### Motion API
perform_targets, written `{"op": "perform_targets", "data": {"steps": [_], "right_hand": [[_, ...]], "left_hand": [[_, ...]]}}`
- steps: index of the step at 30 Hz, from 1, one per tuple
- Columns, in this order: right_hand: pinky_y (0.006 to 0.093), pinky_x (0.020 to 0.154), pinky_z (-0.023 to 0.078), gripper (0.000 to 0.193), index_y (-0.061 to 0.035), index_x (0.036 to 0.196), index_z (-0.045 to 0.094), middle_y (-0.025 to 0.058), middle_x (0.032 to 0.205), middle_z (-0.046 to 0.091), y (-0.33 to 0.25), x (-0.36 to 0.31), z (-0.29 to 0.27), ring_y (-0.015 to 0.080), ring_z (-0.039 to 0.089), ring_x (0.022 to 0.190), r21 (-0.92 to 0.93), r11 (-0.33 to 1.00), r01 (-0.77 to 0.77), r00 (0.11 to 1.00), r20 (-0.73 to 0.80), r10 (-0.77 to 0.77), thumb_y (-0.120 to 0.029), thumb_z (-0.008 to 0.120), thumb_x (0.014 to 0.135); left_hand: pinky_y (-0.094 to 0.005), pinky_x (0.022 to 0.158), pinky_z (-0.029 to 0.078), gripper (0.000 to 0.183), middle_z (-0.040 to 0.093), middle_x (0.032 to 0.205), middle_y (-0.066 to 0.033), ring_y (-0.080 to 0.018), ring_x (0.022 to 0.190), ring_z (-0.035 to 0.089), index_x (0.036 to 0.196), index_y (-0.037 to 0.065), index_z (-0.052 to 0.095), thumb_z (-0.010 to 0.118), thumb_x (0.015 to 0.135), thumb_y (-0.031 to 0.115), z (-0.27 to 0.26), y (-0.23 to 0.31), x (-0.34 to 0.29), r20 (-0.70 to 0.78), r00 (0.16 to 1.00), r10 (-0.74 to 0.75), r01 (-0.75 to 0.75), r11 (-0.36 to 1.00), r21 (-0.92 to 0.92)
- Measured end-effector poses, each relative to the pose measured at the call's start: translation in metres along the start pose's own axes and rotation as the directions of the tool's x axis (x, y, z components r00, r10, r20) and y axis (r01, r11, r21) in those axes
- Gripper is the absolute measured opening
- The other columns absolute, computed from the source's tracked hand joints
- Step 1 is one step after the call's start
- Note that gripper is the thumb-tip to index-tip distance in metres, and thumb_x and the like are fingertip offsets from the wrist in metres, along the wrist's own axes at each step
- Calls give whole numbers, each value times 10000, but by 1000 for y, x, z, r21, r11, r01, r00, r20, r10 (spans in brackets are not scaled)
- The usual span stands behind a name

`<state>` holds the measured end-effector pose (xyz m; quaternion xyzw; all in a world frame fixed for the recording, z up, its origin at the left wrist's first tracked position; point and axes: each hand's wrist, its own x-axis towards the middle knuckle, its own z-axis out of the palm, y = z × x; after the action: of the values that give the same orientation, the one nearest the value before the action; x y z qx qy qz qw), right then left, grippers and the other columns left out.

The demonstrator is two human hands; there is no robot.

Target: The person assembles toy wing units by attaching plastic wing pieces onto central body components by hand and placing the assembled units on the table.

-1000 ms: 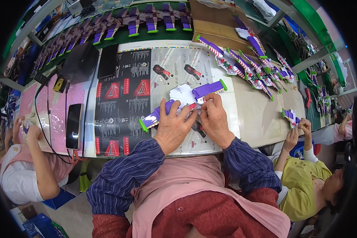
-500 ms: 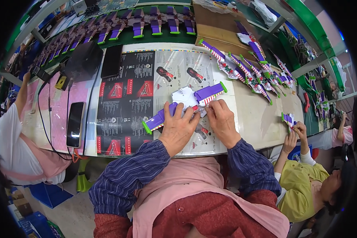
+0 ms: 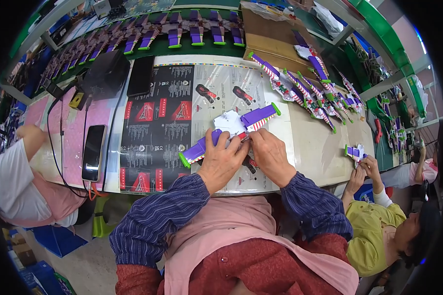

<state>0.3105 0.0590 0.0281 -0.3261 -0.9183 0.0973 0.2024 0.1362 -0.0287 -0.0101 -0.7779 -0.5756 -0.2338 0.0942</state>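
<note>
In front of me on the table lies a toy wing pack [image 3: 259, 116], with two purple wings, green tips, red-and-white striped edges and a white middle. My left hand [image 3: 221, 161] rests over its left wing and lower middle, fingers closed on it. Bent inward, the fingers of my right hand [image 3: 272, 156] pinch at the lower edge of the middle, close to my left fingertips. A small red part [image 3: 241, 135] shows between the hands. What my right fingertips hold is too small and covered to make out.
More wing packs are heaped [image 3: 307, 93] at the right and lined up on a green conveyor [image 3: 182, 51] at the back. Left of me lie a phone [image 3: 94, 152], a dark box [image 3: 106, 73] and cables. A co-worker [image 3: 379, 221] at the right handles another wing pack.
My right hand has shifted slightly left and down, nearer my left hand. The wing pack has barely moved. The co-worker's wing pack at the right has turned and moved a little left.
</note>
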Motion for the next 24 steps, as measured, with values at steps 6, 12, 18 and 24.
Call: {"op": "perform_targets", "data": {"steps": [6,12,18,24], "right_hand": [[447,753,577,257,-12,1069,664,163,989,663,-4,4,-4,345,703,918,-147,989,36,997,72,-26,4,717,818],[441,755,587,233,-15,1067,711,157,1012,664,5,8,-6,333,714,931,-131,989,66,997,43,-61,7,707,835],[441,721,583,169,-40,1056,719,135,1012,684,24,9,-3,340,715,887,-80,986,146,988,68,-141,-23,708,889],[433,733,585,187,-34,1042,693,133,1001,669,26,9,0,334,710,887,-113,974,194,981,44,-190,13,698,861]], "left_hand": [[-705,1086,376,436,596,1212,-61,-303,1191,554,1361,128,685,660,928,165,-1,-1,-1,-38,999,27,-27,1000,-7],[-696,1084,384,451,591,1224,-58,-298,1190,549,1374,130,689,651,925,157,0,-1,-2,-19,1000,18,-17,999,28],[-706,1085,364,408,567,1195,-81,-299,1194,542,1337,85,701,631,948,181,3,-2,-2,-20,1000,9,-9,1000,11],[-703,1087,363,420,560,1206,-75,-298,1206,537,1353,84,688,628,948,179,4,-1,-2,-3,1000,3,-3,1000,15]]}}
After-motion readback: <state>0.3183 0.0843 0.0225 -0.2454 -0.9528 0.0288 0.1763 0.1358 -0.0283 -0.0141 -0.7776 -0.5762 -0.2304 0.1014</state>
